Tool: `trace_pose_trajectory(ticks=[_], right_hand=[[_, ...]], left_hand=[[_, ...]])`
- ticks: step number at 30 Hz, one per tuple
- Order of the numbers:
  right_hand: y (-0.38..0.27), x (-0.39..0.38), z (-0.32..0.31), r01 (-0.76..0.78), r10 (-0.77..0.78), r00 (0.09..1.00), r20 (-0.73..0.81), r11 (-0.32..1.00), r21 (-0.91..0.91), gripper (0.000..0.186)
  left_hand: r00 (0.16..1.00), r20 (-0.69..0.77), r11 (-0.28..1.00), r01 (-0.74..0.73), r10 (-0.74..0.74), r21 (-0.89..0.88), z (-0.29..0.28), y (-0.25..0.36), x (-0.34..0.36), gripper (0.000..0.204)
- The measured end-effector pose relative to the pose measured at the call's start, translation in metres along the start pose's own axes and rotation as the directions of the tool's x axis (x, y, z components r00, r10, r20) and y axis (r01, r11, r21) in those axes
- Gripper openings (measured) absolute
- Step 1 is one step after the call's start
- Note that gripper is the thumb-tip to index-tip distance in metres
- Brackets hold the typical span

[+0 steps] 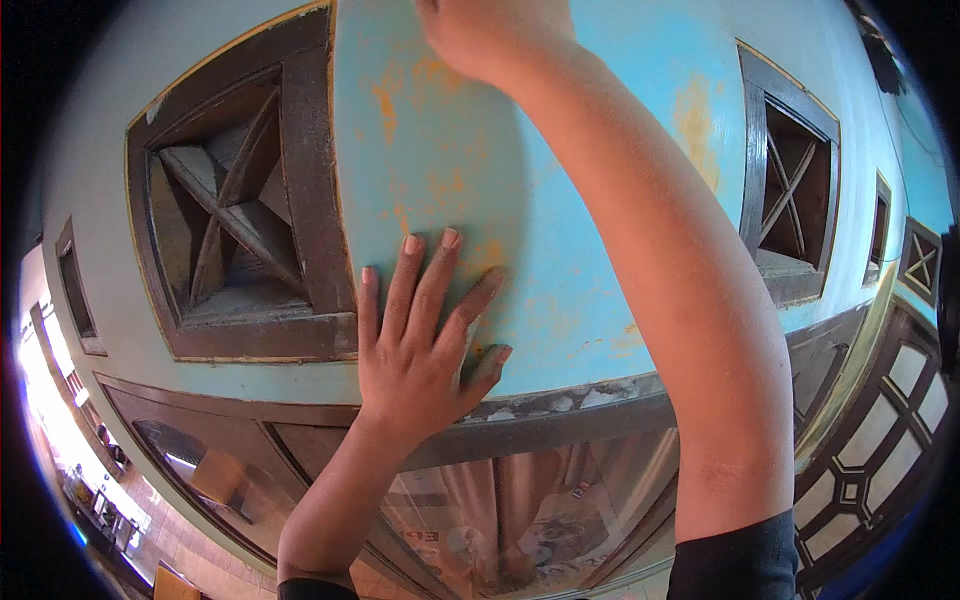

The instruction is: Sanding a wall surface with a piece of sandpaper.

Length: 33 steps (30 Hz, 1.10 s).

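One wall [580, 290], light blue with orange-yellow patches, stands directly in front of the person and behind both bare hands. The left grip [415, 345] lies against it, palm down, its five fingers [402, 280] spread apart and pointing upward; nothing shows between them. The right grip [500, 35] is higher on the same wall, partly cut off by the upper edge, so I cannot tell whether it pinches anything. Two forearms reach up from below, ending in two black sleeves [735, 560].

Five dark-framed openings show in the wall. Two are near: one vent [225, 205] just left of the left grip, one vent [795, 200] right of the right forearm, each with one wooden cross inside. Three smaller ones sit farther off, one at left, two at right. Below the left grip runs one dark beam [560, 410] with pale chips, above a pane [540, 500].
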State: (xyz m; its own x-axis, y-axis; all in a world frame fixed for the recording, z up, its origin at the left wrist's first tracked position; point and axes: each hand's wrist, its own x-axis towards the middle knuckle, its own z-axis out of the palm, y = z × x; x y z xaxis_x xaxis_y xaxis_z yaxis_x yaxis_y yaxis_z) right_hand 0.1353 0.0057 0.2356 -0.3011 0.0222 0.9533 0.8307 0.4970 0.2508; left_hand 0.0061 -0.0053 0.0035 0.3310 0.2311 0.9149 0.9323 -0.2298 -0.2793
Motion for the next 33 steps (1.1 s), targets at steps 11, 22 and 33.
trace_pose_trajectory(ticks=[11, 22, 33], right_hand=[[-0.014, 0.010, 0.011, 0.139, -0.139, 0.990, 0.009, 0.990, -0.028, 0.047], [-0.014, 0.004, 0.012, 0.161, -0.159, 0.986, 0.045, 0.985, -0.068, 0.047], [0.079, 0.014, -0.014, -0.429, 0.415, 0.724, 0.551, 0.897, -0.112, 0.045]], left_hand=[[1.000, -0.002, 1.000, -0.007, 0.007, 0.001, 0.000, -0.002, -0.003, 0.061], [1.000, 0.008, 1.000, 0.002, -0.002, 0.006, 0.002, -0.002, -0.002, 0.061], [1.000, -0.016, 0.999, -0.018, 0.018, -0.027, 0.003, 0.001, -0.001, 0.059]])
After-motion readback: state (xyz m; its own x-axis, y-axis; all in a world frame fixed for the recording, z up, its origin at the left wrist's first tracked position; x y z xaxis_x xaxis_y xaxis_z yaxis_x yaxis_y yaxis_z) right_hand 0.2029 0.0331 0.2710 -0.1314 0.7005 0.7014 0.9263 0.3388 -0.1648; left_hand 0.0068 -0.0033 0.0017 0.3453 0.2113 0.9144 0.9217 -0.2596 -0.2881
